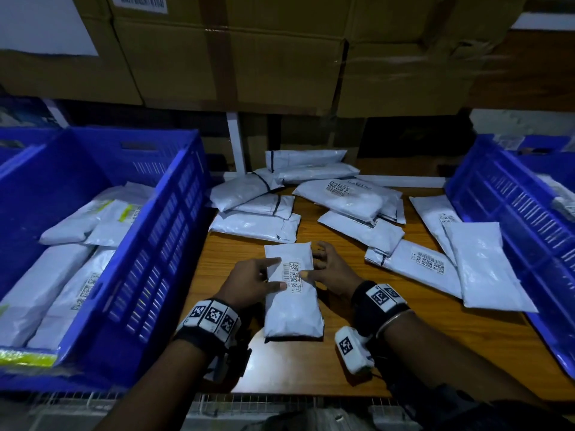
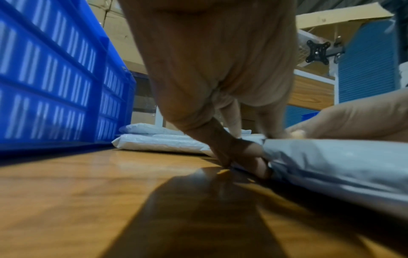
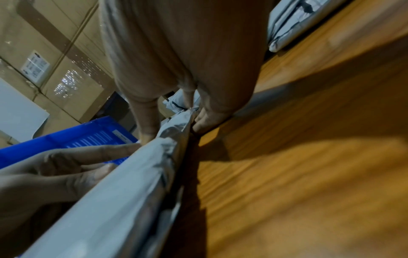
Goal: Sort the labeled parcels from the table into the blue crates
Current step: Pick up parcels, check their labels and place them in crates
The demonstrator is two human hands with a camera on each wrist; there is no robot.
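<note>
Parcel (image 1: 291, 293) long axis runs away from person, label up, w/ both hands' grips pinching its sides.

No legible text; only codes and blurred labels are seen.

A barcode and matrix codes are printed on the label of the held parcel (image 1: 291, 287), but no characters can be read. Similar code labels are carried by a parcel at the right (image 1: 427, 262) and a parcel farther back (image 1: 339, 188). Square black-and-white markers are borne by the wristbands (image 1: 211, 315). A label on a cardboard box (image 1: 140, 1) is too blurred to be read.
</note>
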